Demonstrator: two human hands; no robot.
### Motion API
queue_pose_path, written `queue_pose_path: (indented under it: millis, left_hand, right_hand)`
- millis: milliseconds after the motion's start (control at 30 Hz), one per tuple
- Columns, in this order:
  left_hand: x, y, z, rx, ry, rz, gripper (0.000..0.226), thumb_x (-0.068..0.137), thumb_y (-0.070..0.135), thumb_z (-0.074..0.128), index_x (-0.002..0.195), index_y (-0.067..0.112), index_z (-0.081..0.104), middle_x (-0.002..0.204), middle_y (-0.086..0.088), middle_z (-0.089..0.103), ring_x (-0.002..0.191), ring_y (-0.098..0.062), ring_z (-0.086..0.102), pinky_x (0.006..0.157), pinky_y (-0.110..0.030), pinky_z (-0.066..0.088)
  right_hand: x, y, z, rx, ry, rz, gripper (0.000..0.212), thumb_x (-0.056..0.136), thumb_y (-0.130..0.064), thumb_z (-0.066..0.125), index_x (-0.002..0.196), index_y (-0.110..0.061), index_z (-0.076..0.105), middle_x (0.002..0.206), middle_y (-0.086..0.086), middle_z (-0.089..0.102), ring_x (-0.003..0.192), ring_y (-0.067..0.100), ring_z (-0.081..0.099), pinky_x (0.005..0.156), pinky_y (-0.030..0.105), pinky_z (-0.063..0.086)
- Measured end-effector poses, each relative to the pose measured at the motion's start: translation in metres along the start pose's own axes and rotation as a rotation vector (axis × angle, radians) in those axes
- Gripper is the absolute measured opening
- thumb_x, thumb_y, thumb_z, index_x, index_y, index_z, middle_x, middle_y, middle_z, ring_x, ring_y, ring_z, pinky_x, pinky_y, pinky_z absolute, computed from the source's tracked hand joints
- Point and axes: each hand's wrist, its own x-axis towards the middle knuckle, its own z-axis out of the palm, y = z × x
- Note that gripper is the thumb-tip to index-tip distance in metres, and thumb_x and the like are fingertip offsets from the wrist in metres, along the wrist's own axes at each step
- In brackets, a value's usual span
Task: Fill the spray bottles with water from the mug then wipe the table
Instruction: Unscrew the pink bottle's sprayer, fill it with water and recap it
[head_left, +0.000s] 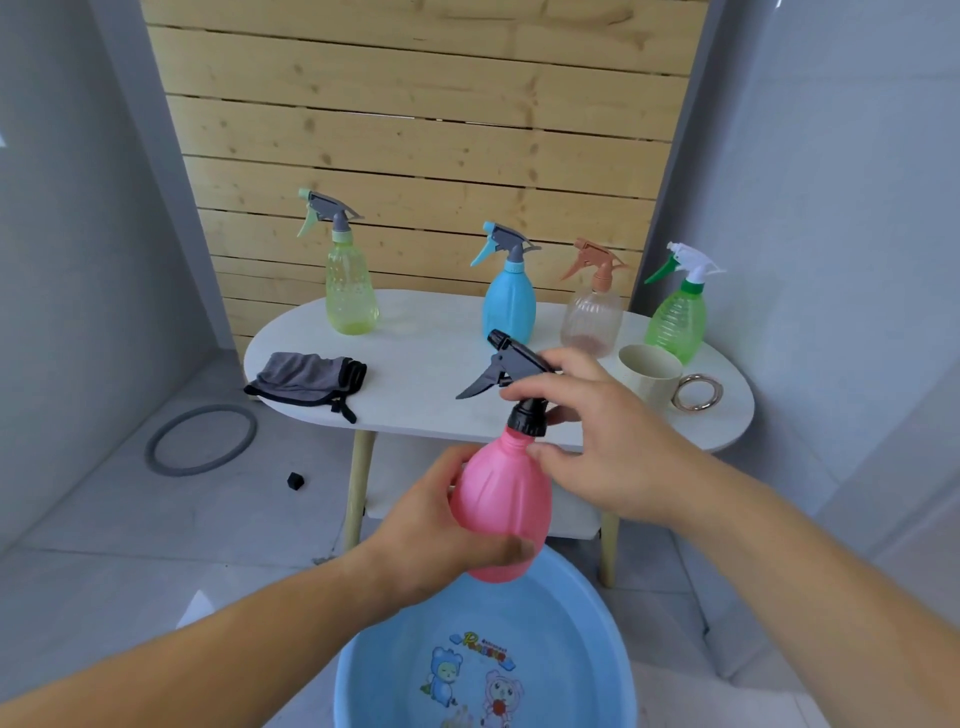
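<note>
- The grey cloth (306, 382) lies crumpled on the left end of the white table (426, 374); I judge the wiping is not begun.
- The yellow-green bottle (350, 291) behind it looks almost empty.
- The left hand (441, 519) curls its fingers round the pink bottle (501, 512), held above the blue basin (587, 613).
- The right hand (608, 441) pinches the bottle's black collar (527, 418); opening or closing, I cannot tell.
- The blue bottle (509, 306), clear bottle (592, 322) and green bottle (675, 322) stand capped near the mug (649, 374); most of the filling seems left.
</note>
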Motion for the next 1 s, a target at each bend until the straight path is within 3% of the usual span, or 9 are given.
queue_pose_path:
  millis: [133,200,267,333,400,567,733,867,1000]
  left_hand:
    - [0.003,-0.001,0.001,0.003,0.004,-0.001,0.084,0.058,0.026,0.098,0.128,0.045,0.054,0.117,0.01,0.066,0.105,-0.01,0.067,0.081,-0.035,0.064]
    - [0.004,-0.002,0.0,-0.004,-0.002,-0.006,0.086,0.056,0.029,0.097,0.128,0.045,0.055,0.118,0.011,0.067,0.105,-0.009,0.067,0.081,-0.037,0.065]
    - [0.004,-0.002,-0.002,-0.008,-0.01,-0.009,0.086,0.056,0.027,0.097,0.129,0.045,0.056,0.118,0.011,0.067,0.104,-0.008,0.067,0.08,-0.036,0.065]
    - [0.005,-0.001,-0.004,-0.001,-0.017,-0.01,0.086,0.058,0.025,0.097,0.131,0.044,0.056,0.119,0.011,0.068,0.106,-0.007,0.067,0.081,-0.036,0.064]
    - [0.007,0.0,-0.006,0.014,-0.023,-0.013,0.085,0.062,0.022,0.098,0.132,0.044,0.056,0.119,0.011,0.067,0.106,-0.007,0.067,0.082,-0.036,0.064]
    - [0.026,0.015,-0.019,0.036,-0.015,-0.002,0.08,0.069,0.014,0.095,0.134,0.041,0.054,0.119,0.007,0.066,0.106,-0.01,0.067,0.08,-0.03,0.063]
    - [0.072,0.029,-0.036,0.126,0.1,0.058,0.085,0.057,0.033,0.097,0.131,0.04,0.055,0.118,0.007,0.067,0.107,-0.015,0.066,0.09,-0.037,0.06]
    - [0.114,0.029,-0.043,0.117,0.158,0.104,0.08,0.067,0.025,0.097,0.132,0.038,0.053,0.119,0.007,0.064,0.106,-0.013,0.064,0.085,-0.031,0.058]
    - [0.149,0.015,-0.045,0.08,0.203,0.099,0.089,0.053,0.038,0.094,0.132,0.037,0.055,0.12,0.006,0.065,0.104,-0.012,0.065,0.084,-0.032,0.059]
  right_hand:
    - [0.004,0.002,0.005,0.17,0.045,0.034,0.026,0.088,-0.005,0.067,0.102,-0.026,0.068,0.105,-0.015,0.054,0.1,0.004,0.061,0.094,0.019,0.048]
    - [0.003,0.003,0.006,0.257,0.052,0.047,0.033,0.086,0.001,0.065,0.098,-0.03,0.057,0.099,-0.009,0.06,0.097,0.009,0.064,0.094,0.03,0.051]
    - [0.002,0.004,0.008,0.322,0.044,0.063,0.049,0.085,0.004,0.062,0.108,-0.037,0.048,0.102,-0.006,0.064,0.102,0.014,0.065,0.099,0.04,0.051]
    - [0.004,0.006,0.01,0.312,0.018,0.065,0.069,0.086,0.005,0.061,0.131,-0.043,0.038,0.108,-0.007,0.064,0.108,0.013,0.064,0.104,0.039,0.048]
    - [0.008,0.007,0.009,0.262,-0.031,0.074,0.073,0.088,0.003,0.06,0.142,-0.039,0.036,0.115,-0.01,0.064,0.113,0.009,0.062,0.106,0.037,0.046]
    - [0.039,0.011,-0.008,0.169,-0.071,0.056,0.069,0.09,-0.004,0.061,0.146,-0.036,0.04,0.126,-0.015,0.062,0.116,0.006,0.06,0.105,0.039,0.048]
    - [0.085,0.026,-0.013,0.131,-0.026,0.028,0.067,0.09,-0.006,0.059,0.147,-0.035,0.039,0.125,-0.014,0.062,0.121,0.007,0.057,0.106,0.04,0.046]
    - [0.123,0.045,-0.013,0.118,-0.003,0.032,0.067,0.09,-0.004,0.058,0.148,-0.033,0.038,0.12,-0.013,0.064,0.119,0.008,0.058,0.108,0.038,0.045]
    - [0.152,0.068,-0.005,0.103,0.003,0.042,0.066,0.091,-0.005,0.059,0.147,-0.033,0.038,0.104,-0.02,0.06,0.112,0.01,0.057,0.103,0.028,0.043]
